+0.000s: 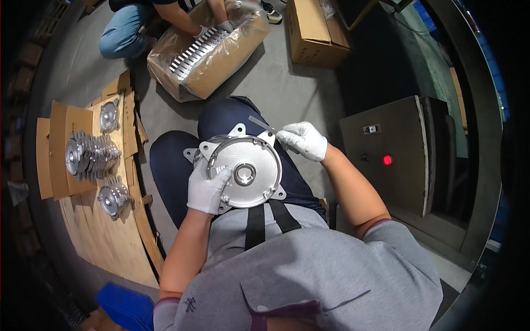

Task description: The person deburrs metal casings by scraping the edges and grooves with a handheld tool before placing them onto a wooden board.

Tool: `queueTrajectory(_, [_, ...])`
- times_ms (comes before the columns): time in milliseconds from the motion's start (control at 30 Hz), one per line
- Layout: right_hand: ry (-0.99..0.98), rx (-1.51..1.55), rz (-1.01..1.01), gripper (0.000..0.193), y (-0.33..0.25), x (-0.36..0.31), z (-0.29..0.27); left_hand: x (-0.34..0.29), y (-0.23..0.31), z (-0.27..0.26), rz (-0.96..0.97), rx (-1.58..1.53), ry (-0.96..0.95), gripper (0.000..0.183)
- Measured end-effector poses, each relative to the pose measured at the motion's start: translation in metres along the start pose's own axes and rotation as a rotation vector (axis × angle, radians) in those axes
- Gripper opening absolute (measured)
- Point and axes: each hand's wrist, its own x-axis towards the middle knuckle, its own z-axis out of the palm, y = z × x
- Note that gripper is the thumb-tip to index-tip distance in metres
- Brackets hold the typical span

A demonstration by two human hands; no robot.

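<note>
Wearing a gray shirt (331, 270), with dark straps (255, 227) hanging at the waist. Supporting a round silver metal cover (245, 157) on the lap, face up, with a raised rim, a ringed hub at the center and lugs around the edge. Gripping it at its left side with the gloved left hand (207, 187), thumb laid over the face, the other fingers largely hidden. Pinching a thin gray strip (260, 123) between the bunched fingers of the gloved right hand (305, 141), just beside the upper right lug. Peeking out beneath at the left, possibly a second cover.

Farther out, to the left, can see similar covers (88, 155) lined up against an open cardboard box (69, 124) on a plywood platform (96, 237). To the right, can see a dark metal cabinet (381, 190) with a lit red lamp (387, 160). Farthest, can make out a co-worker in blue jeans (126, 32), reaching into a plastic-lined carton (234, 60) of silver parts (193, 54), near another carton (312, 30).
</note>
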Motion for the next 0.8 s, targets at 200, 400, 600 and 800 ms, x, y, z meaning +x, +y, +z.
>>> queueTrajectory(200, [0.143,-0.298,0.142,0.046,0.059,0.001,-0.026,0.004,-0.013,-0.003,0.057,0.002,0.028,0.039])
queueTrajectory(400, [0.009,-0.244,-0.052,0.048,-0.023,-0.013,-0.005,0.002,0.002,-0.003,-0.024,-0.009,-0.017,0.037])
queueTrajectory(600, [-0.029,-0.198,0.022,0.045,0.005,-0.009,-0.011,-0.003,0.002,-0.002,-0.033,-0.044,-0.019,0.039])
queueTrajectory(800, [0.141,-0.007,0.079,0.041,0.005,-0.041,0.000,-0.001,-0.004,-0.006,-0.002,-0.046,-0.019,0.039])
